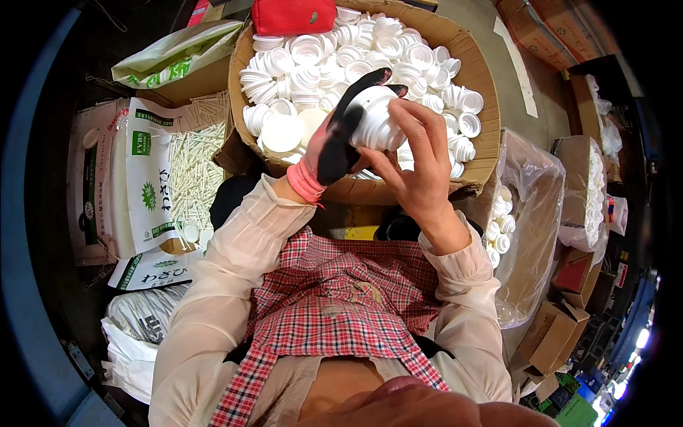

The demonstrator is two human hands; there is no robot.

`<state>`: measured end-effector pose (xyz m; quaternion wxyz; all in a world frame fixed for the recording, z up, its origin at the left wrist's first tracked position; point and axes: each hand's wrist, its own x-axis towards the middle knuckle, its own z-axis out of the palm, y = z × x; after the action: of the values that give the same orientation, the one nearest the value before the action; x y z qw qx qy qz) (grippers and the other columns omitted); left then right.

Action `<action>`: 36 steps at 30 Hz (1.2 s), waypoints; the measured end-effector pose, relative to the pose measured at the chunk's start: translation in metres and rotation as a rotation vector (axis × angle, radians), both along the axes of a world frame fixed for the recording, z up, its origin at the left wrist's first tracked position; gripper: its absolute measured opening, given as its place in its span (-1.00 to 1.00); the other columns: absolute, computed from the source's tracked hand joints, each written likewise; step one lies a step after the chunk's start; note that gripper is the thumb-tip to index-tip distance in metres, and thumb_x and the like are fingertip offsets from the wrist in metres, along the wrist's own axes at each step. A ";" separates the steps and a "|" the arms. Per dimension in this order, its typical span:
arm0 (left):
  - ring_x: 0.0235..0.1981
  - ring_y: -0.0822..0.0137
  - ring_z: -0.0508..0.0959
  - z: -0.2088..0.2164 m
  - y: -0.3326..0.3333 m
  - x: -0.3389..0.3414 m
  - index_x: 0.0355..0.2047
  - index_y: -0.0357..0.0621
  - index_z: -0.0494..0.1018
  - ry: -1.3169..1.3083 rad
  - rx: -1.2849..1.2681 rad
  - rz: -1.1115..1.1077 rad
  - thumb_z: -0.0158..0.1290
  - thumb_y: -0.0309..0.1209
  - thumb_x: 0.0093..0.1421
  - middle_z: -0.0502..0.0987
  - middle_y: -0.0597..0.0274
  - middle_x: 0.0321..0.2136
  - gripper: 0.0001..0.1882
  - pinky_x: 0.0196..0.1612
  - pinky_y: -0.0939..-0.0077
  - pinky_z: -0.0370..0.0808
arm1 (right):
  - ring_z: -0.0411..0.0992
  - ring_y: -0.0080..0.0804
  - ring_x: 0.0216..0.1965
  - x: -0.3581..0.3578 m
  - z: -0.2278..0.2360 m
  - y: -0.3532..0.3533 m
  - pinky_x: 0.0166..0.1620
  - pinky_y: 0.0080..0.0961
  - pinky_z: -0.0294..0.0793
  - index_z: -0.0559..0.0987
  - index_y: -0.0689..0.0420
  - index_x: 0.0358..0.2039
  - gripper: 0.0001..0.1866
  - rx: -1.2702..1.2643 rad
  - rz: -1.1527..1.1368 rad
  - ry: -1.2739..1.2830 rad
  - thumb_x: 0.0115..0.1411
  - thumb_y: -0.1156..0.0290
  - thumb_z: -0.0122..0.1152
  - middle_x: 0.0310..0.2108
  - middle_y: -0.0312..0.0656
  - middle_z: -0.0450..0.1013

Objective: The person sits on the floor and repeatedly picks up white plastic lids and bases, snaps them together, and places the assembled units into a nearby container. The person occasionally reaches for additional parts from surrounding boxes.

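Observation:
My left hand [334,146], in a pink and black work glove, is closed around a white ribbed plastic piece [377,121], round with stepped rings. My right hand [425,171] is bare. Its thumb and fingers grip the piece from the right side. Both hands hold it tilted above a big cardboard box [488,135] heaped with similar white plastic pieces [306,51]. Beside my left hand, a flat round cream-white disc [282,133] lies on the heap.
A red pouch [293,16] lies at the box's far edge. On the left, an open bag holds thin white sticks [193,165]. To the right, a plastic-lined carton [530,235] has white parts at its edge, and more cartons [551,338] stand beyond.

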<state>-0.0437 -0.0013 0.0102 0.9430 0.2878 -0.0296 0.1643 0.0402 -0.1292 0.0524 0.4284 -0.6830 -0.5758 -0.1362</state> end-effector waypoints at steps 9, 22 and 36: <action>0.01 0.37 0.41 0.014 -0.006 0.003 0.24 -0.23 0.13 0.082 0.389 0.092 0.14 -0.43 0.07 0.33 0.12 0.11 -0.27 0.03 0.51 0.38 | 0.45 -0.47 -0.29 0.011 0.007 0.018 -0.19 -0.54 0.43 0.45 0.33 -0.06 -0.34 0.161 0.062 1.281 0.31 -0.11 -0.20 -0.25 -0.11 0.47; 0.09 0.26 0.35 -0.045 0.013 0.010 0.21 -0.25 0.18 0.130 0.671 0.240 -0.07 -0.37 0.27 0.34 0.07 0.11 -0.48 0.18 0.40 0.23 | 0.40 -0.44 -0.26 0.029 -0.028 0.007 -0.22 -0.52 0.46 0.35 0.19 -0.01 -0.50 -0.078 0.253 1.261 0.17 0.14 0.20 -0.20 -0.20 0.42; 0.00 0.02 0.42 -0.076 0.131 -0.031 -0.01 -0.15 0.37 1.011 2.116 -0.068 0.20 -0.31 -0.03 0.45 0.00 -0.04 -0.46 0.07 0.29 0.35 | 0.51 -0.23 -0.31 0.154 -0.299 -0.422 -0.38 -0.14 0.54 0.47 0.09 -0.11 -0.60 0.575 -1.109 1.488 0.03 0.43 0.38 -0.28 -0.18 0.50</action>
<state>-0.0744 0.1297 -0.0661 0.1421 0.9601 0.2188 -0.1007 0.1939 -0.5516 -0.2470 0.7084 -0.6382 0.3012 0.0126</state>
